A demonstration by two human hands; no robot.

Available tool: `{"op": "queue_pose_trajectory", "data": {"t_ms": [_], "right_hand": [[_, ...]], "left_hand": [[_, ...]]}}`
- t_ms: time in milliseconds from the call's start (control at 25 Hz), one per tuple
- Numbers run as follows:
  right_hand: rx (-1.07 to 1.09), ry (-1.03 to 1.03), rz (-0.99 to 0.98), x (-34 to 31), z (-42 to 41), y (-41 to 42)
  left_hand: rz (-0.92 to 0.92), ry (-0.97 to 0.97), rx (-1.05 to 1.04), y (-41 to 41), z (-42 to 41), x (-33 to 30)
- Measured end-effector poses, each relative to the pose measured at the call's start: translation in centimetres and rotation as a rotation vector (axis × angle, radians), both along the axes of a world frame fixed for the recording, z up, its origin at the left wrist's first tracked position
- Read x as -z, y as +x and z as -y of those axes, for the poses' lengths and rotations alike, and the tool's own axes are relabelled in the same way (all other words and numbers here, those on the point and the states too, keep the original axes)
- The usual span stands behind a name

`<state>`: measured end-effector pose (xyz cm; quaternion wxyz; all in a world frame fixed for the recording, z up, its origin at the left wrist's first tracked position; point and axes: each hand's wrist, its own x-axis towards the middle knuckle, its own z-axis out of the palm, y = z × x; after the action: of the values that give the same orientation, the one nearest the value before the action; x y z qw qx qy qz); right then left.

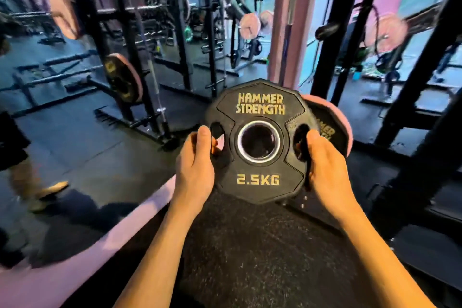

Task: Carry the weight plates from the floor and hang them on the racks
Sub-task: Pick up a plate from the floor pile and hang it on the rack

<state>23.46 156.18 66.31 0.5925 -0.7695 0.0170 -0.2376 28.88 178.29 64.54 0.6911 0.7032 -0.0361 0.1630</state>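
Observation:
A black 2.5 kg weight plate [258,105] with gold lettering is held upright in front of me, its face toward the camera. My left hand [196,165] grips its left edge, the thumb at the left grip slot. My right hand [325,167] grips the right edge, thumb at the right slot. Just behind the plate, to the right, a bigger black plate with a pink rim [332,127] hangs on the black rack [415,117]. The peg that carries it is hidden.
A black rack upright [332,40] and a pink pillar [287,20] rise behind the plate. Another rack [130,40] with a hung plate [122,77] stands at the left. A person's leg and shoe [32,182] are at the far left on the dark rubber floor.

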Motion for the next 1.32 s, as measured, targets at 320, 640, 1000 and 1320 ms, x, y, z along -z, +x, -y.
{"op": "queue_pose_trajectory", "data": {"t_ms": [320, 640, 1000, 1320], "right_hand": [[0.323, 0.007, 0.189, -5.6, 6.0, 11.9], [0.511, -0.109, 0.398, -14.2, 11.5, 25.6], [0.64, -0.266, 0.563, -28.3, 20.9, 35.2], [0.648, -0.403, 0.645, -39.1, 26.6, 40.6]], "left_hand": [[0.253, -0.018, 0.25, 17.2, 9.1, -7.1], [0.309, -0.112, 0.543, 34.1, 16.0, -16.8], [0.482, -0.197, 0.575, 44.5, 27.0, -31.5], [0.629, -0.267, 0.563, 50.7, 33.7, -42.1]]}}
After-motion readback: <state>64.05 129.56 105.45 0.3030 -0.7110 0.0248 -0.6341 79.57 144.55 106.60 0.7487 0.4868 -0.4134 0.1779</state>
